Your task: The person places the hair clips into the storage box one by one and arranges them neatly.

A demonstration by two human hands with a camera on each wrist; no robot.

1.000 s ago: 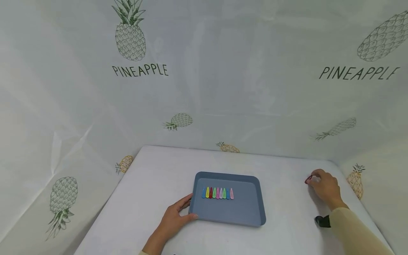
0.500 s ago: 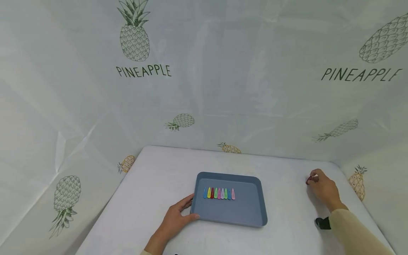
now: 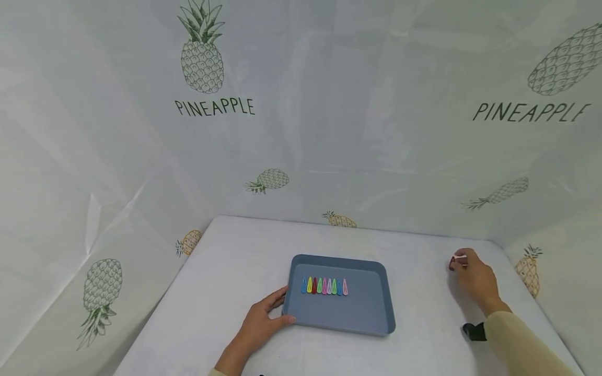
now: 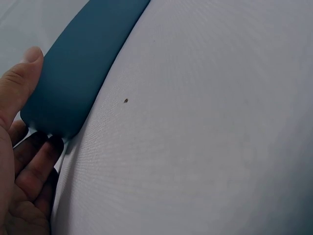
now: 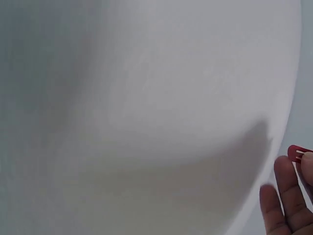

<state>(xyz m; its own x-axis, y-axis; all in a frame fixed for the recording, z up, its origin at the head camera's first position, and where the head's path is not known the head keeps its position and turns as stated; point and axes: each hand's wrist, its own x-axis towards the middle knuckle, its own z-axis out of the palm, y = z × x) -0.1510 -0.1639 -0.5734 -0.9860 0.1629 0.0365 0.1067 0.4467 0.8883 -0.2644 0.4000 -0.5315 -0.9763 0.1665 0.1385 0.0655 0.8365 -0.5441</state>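
Observation:
A blue-grey tray lies on the table with a row of several snap hair clips in blue, yellow, red, green, pink and lilac. My left hand holds the tray's near left corner; in the left wrist view the thumb is on one side of the tray wall and the fingers are on the other. Over the far right of the table, my right hand pinches a dark red hair clip. In the right wrist view the red clip's end sticks out past the fingertips.
A white-covered table carries everything. Behind and beside it hangs a pale sheet printed with pineapples. A black wrist device shows at the right cuff. A small dark speck is on the white cloth.
The right hand has shifted slightly and the pinched red clip has turned between its fingers. The left hand stays at the tray corner, and the row of clips looks unchanged.

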